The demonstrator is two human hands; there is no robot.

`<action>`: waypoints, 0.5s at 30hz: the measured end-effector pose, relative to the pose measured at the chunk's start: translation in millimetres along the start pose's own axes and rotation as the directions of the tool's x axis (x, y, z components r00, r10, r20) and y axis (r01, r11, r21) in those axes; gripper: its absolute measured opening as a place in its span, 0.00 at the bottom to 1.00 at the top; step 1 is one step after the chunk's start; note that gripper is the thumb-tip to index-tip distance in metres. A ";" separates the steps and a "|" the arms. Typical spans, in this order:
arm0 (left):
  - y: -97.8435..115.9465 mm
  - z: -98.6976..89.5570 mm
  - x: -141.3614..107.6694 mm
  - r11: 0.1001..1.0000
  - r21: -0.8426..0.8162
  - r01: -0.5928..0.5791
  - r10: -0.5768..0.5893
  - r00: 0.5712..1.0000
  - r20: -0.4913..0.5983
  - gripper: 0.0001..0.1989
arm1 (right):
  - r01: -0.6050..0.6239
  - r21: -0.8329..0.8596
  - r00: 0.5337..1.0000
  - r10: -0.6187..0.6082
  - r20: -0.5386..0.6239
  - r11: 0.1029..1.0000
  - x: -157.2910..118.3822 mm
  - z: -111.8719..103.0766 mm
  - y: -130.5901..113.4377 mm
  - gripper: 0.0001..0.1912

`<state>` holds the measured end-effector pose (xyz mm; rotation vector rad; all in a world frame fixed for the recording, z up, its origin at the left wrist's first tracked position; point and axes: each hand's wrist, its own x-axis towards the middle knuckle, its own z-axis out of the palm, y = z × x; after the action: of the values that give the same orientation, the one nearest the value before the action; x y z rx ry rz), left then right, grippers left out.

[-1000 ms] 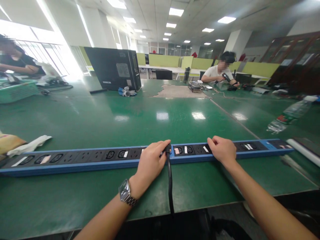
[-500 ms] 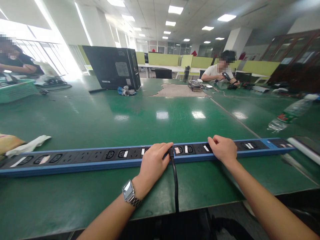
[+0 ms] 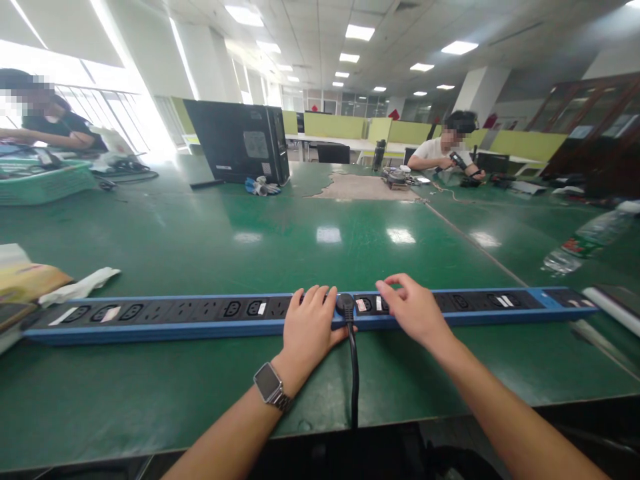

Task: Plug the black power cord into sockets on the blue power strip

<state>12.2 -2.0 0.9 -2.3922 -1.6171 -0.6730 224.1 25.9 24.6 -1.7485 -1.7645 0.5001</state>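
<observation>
A long blue power strip with a row of black sockets and small white labels (image 3: pixel 190 329) lies lengthwise along the near part of the glossy green tabletop (image 3: pixel 210 247). A round-headed black plug (image 3: pixel 345 305) stands on its face near the middle, and a thick black cable (image 3: pixel 353 373) runs from it toward the person, down over the near edge; how deep the plug sits cannot be told. The left hand (image 3: pixel 307 327) lies just beside the plug, its grip clamped across the strip, fingers over the top and thumb along the near side, passing by the cable. A silver watch with a dark square face (image 3: pixel 269 383) circles that wrist. The right hand (image 3: pixel 417 313) is loosely curled over the strip, right of the plug; whether its grip is pinched together cannot be told. Well beyond the strip stand a black computer tower (image 3: pixel 240 143) and, at its foot, a pair of blue-and-grey gloves (image 3: pixel 263 187). A clear plastic bottle with a green and red label (image 3: pixel 583 243) lies to the right, and a turquoise plastic basket (image 3: pixel 45 192) rests far left.
</observation>
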 end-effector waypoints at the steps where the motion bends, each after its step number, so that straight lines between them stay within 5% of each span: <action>1: 0.7 0.2 -0.1 1.000 0.008 0.001 -0.001 1.000 0.003 0.32 | 0.043 0.025 0.996 -0.044 0.082 0.999 -3.3 10.8 -16.6 0.24; 3: 1.2 0.1 -0.3 1.000 0.018 0.004 -0.004 1.000 0.008 0.30 | 0.114 0.056 0.974 -0.123 0.192 0.992 -7.5 23.1 -49.3 0.20; 5: 1.2 -0.2 -0.3 1.000 0.019 0.009 -0.010 1.000 0.013 0.29 | 0.150 0.138 0.972 -0.172 0.163 0.979 -10.1 12.4 -78.0 0.14; 8: 0.8 0.0 -0.5 1.000 0.010 0.004 -0.004 1.000 0.012 0.33 | 0.220 0.314 0.970 -0.173 -0.173 0.924 -16.0 -47.4 -106.2 0.17; 11: 0.3 1.6 -0.9 1.000 0.003 -0.001 0.001 1.000 -0.005 0.35 | 0.329 0.274 0.865 -0.172 -0.472 0.904 -18.8 -115.8 -103.8 0.21; 13: 0.0 2.8 -1.2 1.000 -0.001 0.002 -0.002 1.000 -0.016 0.34 | 0.278 0.220 0.918 -0.191 -0.347 0.935 -13.9 -138.1 -82.2 0.20; 15: -0.2 3.6 -1.3 1.000 -0.006 0.001 -0.001 1.000 -0.021 0.34 | 0.171 0.159 0.983 -0.156 -0.100 0.972 -5.0 -136.1 -50.3 0.19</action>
<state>12.6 -1.5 -2.9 -2.3804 -1.6111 -0.7014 273.4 -1.8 158.4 -1.4742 -1.7352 0.4790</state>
